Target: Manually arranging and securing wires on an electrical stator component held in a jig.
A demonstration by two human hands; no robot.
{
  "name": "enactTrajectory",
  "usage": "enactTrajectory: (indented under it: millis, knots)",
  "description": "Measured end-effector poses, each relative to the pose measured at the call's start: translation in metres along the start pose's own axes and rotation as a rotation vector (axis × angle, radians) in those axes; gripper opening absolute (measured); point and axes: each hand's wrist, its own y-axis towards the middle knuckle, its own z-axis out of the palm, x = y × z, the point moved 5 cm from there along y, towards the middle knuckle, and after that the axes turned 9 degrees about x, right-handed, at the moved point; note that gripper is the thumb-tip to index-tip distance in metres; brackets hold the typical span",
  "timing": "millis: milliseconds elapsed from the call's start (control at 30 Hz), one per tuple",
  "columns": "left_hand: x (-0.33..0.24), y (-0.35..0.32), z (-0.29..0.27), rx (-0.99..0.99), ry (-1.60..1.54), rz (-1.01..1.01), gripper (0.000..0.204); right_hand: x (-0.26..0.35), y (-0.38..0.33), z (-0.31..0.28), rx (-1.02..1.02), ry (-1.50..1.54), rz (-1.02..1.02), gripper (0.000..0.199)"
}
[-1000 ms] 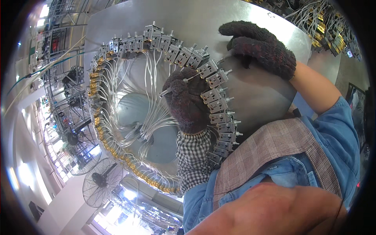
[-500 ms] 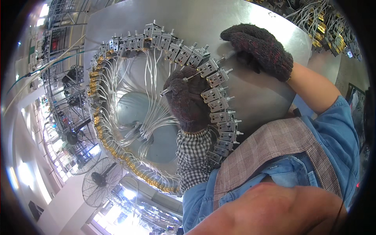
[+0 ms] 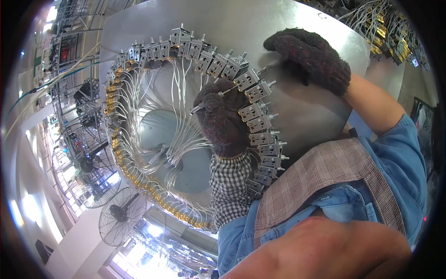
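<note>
A ring of silver metal blocks with protruding shafts and brass-coloured pieces stands on a metal surface, with white wires running inward. Inside its right side is my left hand, in a dark knitted glove and checked sleeve. Its fingers are closed around a metal part with a shaft sticking out; the glove hides the rest. My right hand, gloved too, hovers outside the ring near a block's shaft. Its fingers reach left, with the thumb apart below; the palm side is hidden.
A sheet-metal tabletop spreads under and behind the ring. More wired brass-coloured parts lie at the far right. Caged fans and metal racks stand on the left.
My right hand has shifted slightly right, away from the block's shaft. My left hand keeps almost the same place and grip.
</note>
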Motion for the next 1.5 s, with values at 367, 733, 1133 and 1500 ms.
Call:
enactTrajectory:
  millis: [367,733,1133,1500]
  knots:
    - [-0.007,-0.001,0.008,-0.065,0.047,0.077,0.027,-0.002,-0.003,0.005,0.062,0.216,0.382,0.032]
    - [-0.001,-0.002,0.001,-0.041,-0.051,0.008,0.023,-0.003,-0.002,0.008,-0.029,0.312,0.306,0.03]
    - [0.0,-0.004,-0.003,-0.091,-0.054,-0.023,0.032,-0.007,0.0,0.004,0.014,0.243,0.243,0.034]
    - [-0.008,-0.008,0.003,0.04,-0.142,0.099,0.033,0.002,-0.026,-0.005,-0.15,0.205,0.15,0.036]
